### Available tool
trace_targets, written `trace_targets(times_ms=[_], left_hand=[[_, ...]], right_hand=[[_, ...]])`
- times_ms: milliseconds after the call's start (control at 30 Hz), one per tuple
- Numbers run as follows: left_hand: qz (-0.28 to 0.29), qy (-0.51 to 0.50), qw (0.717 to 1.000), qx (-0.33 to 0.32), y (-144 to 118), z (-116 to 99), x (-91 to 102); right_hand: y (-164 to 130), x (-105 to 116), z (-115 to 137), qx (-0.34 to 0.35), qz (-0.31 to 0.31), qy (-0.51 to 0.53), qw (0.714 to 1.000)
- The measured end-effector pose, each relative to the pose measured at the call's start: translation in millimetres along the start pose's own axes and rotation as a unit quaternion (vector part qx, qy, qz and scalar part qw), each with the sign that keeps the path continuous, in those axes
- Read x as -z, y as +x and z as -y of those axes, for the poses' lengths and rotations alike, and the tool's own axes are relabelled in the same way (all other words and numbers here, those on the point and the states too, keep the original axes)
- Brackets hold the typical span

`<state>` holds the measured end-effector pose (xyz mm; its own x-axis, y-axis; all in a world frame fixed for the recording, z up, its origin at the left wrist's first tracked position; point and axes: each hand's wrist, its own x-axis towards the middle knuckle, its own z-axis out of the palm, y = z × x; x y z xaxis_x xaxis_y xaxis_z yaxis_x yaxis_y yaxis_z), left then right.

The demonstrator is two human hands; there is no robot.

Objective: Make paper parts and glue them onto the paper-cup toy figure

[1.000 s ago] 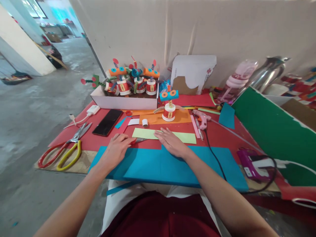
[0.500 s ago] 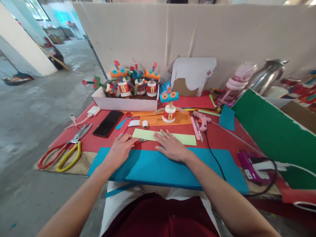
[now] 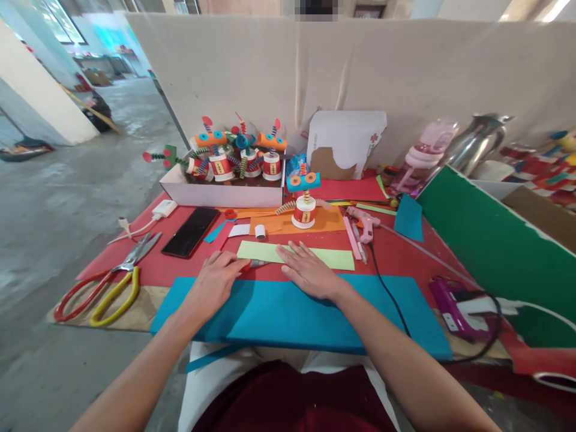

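Both hands lie palm down on the blue sheet (image 3: 315,315), which spans the near table edge over the lap.

Left hand (image 3: 213,283): fingers loosely curled over a small red-handled tool (image 3: 252,264) at the sheet's far edge. Blade tip shows past the fingertips; cannot tell whether it is gripped or only covered.

Right hand (image 3: 310,273): flat, fingers spread and open, gripping nothing. It presses the sheet down, likely to keep it from sliding; fingertips reach onto the green strip (image 3: 333,258) just beyond.

Beyond the strip: a paper figure (image 3: 305,201) upright on orange card, with more figures in a white box (image 3: 220,193). Glue gun (image 3: 366,221) to the right, its cord crossing the sheet. Phone (image 3: 191,231) and big scissors (image 3: 114,279) to the left, within reach but apart from the hands.
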<state>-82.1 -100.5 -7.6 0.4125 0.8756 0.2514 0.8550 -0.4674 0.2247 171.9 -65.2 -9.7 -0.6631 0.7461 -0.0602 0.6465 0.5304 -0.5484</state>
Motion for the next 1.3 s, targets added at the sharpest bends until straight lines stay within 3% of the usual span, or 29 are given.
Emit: trace_targets(times_ms=[333, 700, 900, 1033, 1100, 1300], left_hand=[[0.010, -0.013, 1.000, 0.005, 1, -6, -1.4], [-0.002, -0.012, 1.000, -0.011, 3, -14, -3.1], [-0.003, 0.013, 1.000, 0.007, -10, 1, 3.1], [-0.014, 0.020, 1.000, 0.013, -16, 11, 6.1], [-0.018, 0.023, 0.999, 0.014, -17, 13, 6.2], [-0.026, 0.037, 0.999, 0.007, -16, 13, 2.1]], right_hand=[[-2, 8, 1, -0.024, -0.002, 0.101, 0.995], [-1, 3, 1, -0.028, -0.009, 0.070, 0.997], [19, -8, 23, -0.004, 0.007, 0.098, 0.995], [27, 0, 30, 0.000, -0.011, 0.141, 0.990], [20, 8, 24, 0.005, -0.020, 0.130, 0.991], [-22, 20, -5, 0.009, 0.029, 0.019, 0.999]])
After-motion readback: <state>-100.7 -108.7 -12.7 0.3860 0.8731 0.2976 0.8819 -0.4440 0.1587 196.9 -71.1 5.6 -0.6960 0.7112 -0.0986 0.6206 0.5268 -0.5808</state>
